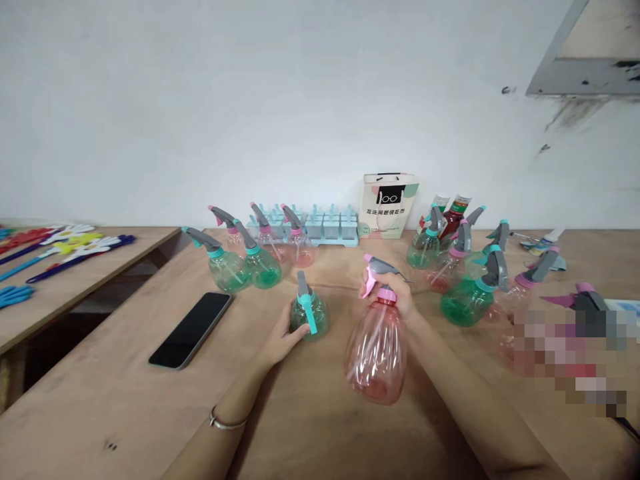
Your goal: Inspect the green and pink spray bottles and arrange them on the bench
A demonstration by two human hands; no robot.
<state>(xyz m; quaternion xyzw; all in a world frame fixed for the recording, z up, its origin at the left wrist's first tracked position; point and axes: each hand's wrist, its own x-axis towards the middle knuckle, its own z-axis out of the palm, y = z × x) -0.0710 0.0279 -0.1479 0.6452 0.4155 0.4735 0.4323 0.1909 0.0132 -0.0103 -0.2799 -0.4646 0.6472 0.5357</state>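
Observation:
My left hand (281,337) is wrapped round a small green spray bottle (311,312) with a grey and teal trigger head, standing on the wooden table (125,400). My right hand (400,297) grips the neck of a pink transparent spray bottle (376,350) with a grey and pink trigger head; it is tilted toward me above the table. The two bottles are a short gap apart near the table's middle.
A black phone (191,329) lies left of my left hand. Several spray bottles stand at the back left (250,260) and right (467,293). Light-blue ice-pop moulds (325,227) and a paper bag (389,205) sit against the wall. Coloured hand-shaped clappers (65,247) lie on a left table.

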